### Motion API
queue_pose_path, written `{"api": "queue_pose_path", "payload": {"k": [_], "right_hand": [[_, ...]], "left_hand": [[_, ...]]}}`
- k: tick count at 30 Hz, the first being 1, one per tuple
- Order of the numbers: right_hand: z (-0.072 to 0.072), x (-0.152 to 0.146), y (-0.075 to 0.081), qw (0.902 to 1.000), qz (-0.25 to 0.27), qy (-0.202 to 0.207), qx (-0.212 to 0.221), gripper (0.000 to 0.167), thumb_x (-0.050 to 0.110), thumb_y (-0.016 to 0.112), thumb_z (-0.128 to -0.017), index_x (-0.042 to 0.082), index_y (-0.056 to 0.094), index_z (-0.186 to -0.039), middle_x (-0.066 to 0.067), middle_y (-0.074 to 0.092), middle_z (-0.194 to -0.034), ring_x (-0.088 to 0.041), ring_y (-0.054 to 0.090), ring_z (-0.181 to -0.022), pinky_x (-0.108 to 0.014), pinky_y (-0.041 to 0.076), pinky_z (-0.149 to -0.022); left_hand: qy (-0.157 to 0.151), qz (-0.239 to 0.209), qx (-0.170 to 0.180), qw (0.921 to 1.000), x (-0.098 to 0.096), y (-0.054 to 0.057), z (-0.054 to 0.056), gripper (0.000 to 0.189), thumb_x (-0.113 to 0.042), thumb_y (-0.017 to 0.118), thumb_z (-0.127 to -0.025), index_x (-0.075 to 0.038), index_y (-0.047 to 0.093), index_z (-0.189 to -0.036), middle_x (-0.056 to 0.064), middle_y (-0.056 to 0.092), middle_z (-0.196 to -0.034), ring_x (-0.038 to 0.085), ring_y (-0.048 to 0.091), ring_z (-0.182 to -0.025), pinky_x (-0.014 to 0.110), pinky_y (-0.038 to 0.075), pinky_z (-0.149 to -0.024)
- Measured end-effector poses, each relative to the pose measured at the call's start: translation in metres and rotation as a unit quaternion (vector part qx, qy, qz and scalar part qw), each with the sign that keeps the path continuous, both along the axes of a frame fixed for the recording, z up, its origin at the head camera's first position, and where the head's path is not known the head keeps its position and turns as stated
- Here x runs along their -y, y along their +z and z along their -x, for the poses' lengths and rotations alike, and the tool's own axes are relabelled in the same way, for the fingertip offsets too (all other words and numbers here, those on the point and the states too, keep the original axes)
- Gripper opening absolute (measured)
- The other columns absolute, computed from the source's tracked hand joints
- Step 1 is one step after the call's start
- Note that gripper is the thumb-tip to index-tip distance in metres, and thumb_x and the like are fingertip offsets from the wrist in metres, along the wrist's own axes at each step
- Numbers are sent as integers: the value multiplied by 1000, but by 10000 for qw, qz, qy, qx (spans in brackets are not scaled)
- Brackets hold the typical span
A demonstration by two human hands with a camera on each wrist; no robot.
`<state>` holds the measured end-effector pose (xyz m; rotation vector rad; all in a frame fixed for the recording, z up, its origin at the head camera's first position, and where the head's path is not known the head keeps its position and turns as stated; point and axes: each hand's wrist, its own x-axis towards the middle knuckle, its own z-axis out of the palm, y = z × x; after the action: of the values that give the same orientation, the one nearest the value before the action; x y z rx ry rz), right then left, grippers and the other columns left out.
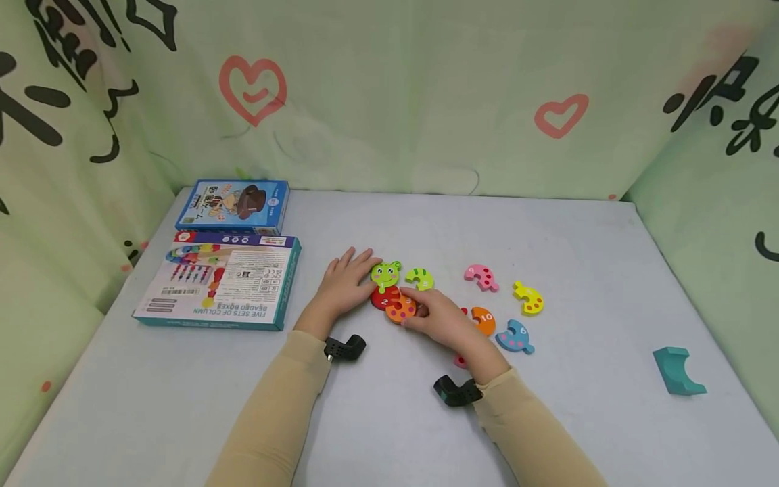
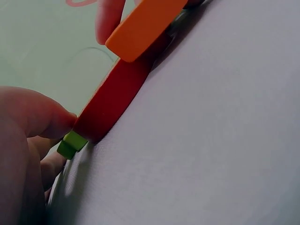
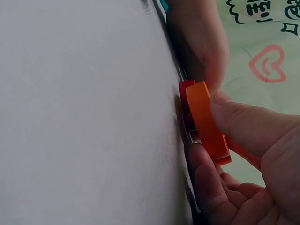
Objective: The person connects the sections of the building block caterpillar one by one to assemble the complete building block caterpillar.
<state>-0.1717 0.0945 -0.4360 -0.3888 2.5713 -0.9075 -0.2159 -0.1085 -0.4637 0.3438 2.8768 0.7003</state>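
On the table, a green caterpillar-head puzzle piece (image 1: 386, 274) with a smiling face lies against a red numbered puzzle piece (image 1: 381, 299). My left hand (image 1: 344, 287) rests beside them with fingers extended, thumb and fingertips touching their left side. Between thumb and fingers, my right hand (image 1: 447, 323) pinches a spotted orange puzzle piece (image 1: 400, 310). In the left wrist view, this orange piece (image 2: 145, 30) sits raised and tilted, overlapping the red piece (image 2: 112, 101). The right wrist view shows the thumb on top of the orange piece (image 3: 206, 121) and fingers beneath.
A green striped piece (image 1: 420, 278) lies just behind the right hand. Pink (image 1: 481, 277), yellow (image 1: 529, 299), orange numbered (image 1: 483, 320) and blue (image 1: 515, 337) pieces lie to its right. Two boxed sets (image 1: 219, 281) sit at the left; a teal curved block (image 1: 679, 371) stands far right.
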Motion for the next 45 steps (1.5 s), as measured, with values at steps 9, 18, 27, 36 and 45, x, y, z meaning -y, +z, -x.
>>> {"api": "queue_pose_path", "payload": {"k": [9, 18, 27, 36, 45], "right_hand": [[-4, 7, 0, 9986, -436, -225, -180, 58, 30, 68, -80, 27, 47, -133, -7, 43, -84, -18, 41, -76, -25, 33, -58], [-8, 10, -2, 9973, -614, -308, -256, 57, 32, 67, -80, 26, 47, -133, -7, 45, -87, -17, 43, -73, -24, 34, -57], [-12, 10, -7, 9949, -692, -412, -600, 54, 31, 66, -81, 24, 49, -131, -7, 49, -96, -17, 43, -77, -25, 37, -61], [-16, 1, -2, 9930, -57, -678, -964, 47, 27, 64, -83, 16, 53, -128, -8, 49, -114, -19, 48, -93, -34, 49, -81], [-22, -52, 14, 9851, 240, -894, -1450, 44, 19, 62, -84, 11, 51, -127, -12, 43, -128, -29, 37, -120, -48, 47, -89]], "left_hand": [[-2, -32, 7, 10000, -1, 0, 0, 51, -36, 44, -88, -26, 39, -138, -3, 24, -151, 26, 8, -142, 52, 4, -112], [41, -13, -35, 10000, 0, -4, -1, 51, -36, 44, -88, -27, 40, -137, -3, 25, -150, 26, 8, -141, 52, 5, -112], [61, -12, -20, 10000, 0, -5, -1, 51, -36, 45, -87, -28, 39, -138, -4, 24, -150, 26, 7, -142, 52, 5, -112], [32, 23, 26, 10000, -1, -2, 0, 51, -36, 44, -88, -28, 38, -138, -4, 23, -151, 26, 7, -142, 51, 4, -112], [-10, 44, 46, 10000, 0, -2, 1, 51, -36, 44, -88, -29, 38, -138, -4, 22, -151, 26, 6, -142, 51, 4, -112]]}}
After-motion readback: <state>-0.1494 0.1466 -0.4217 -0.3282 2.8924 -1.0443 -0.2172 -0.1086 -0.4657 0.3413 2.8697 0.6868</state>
